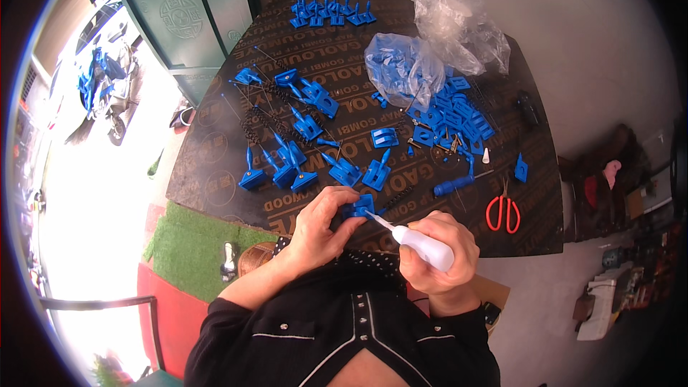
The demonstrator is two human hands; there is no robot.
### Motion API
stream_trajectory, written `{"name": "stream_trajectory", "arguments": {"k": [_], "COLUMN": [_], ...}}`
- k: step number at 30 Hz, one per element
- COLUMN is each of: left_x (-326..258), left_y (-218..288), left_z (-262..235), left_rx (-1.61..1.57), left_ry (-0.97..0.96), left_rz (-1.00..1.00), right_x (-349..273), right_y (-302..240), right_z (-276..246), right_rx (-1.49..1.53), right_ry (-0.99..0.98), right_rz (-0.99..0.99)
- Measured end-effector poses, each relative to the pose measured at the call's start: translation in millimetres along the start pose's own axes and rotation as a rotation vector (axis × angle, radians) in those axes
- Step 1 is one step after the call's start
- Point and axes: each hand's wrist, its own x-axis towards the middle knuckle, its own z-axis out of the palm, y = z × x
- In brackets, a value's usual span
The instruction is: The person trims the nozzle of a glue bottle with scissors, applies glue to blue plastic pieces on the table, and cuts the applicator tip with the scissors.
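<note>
Near the table's front edge, my left hand [315,228] is closed round a small blue plastic part [362,205], pinching it between thumb and fingers. A white squeeze bottle [426,247] with a thin pointed nozzle lies tilted in the grip of my right hand [455,254]. Its tip reaches the blue part; whether they touch I cannot tell. A dark spring [398,199] lies just beyond. Several assembled blue pieces [342,170] with pointed stems, some fitted with dark springs, spread over the table's left and middle.
On the dark board table [287,204], a blue-handled screwdriver [453,185] and red-handled scissors [503,213] lie to the right. Behind them are a heap of loose blue parts [455,118], a clear bag of blue pieces [403,64] and crumpled plastic [462,21]. Sprung pieces [333,13] line the far edge.
</note>
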Motion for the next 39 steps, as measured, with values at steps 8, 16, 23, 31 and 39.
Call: {"name": "stream_trajectory", "arguments": {"k": [8, 16, 23, 31, 39], "left_x": [0.2, -0.2, -0.4, -1.3, -1.2], "left_y": [0.5, 0.0, -0.6, -0.8, -1.1], "left_z": [0.5, 1.2, 1.1, 1.6, 1.0], "left_rx": [-0.004, 0.039, 0.029, 0.021, 0.018], "left_ry": [0.006, 0.017, 0.015, 0.009, 0.003], "left_rz": [-0.013, 0.005, 0.006, -0.019, -0.013], "right_x": [1.7, 1.4, -0.3, -2.0, -9.7], "right_y": [-0.9, 0.6, 3.2, 5.4, 8.3], "right_z": [0.1, -0.9, -0.8, -1.5, -2.6], "right_rx": [0.005, 0.013, 0.053, 0.006, 0.006], "right_ry": [-0.01, -0.02, 0.011, 0.046, 0.078], "right_rz": [0.008, 0.026, 0.042, 0.096, 0.152]}}
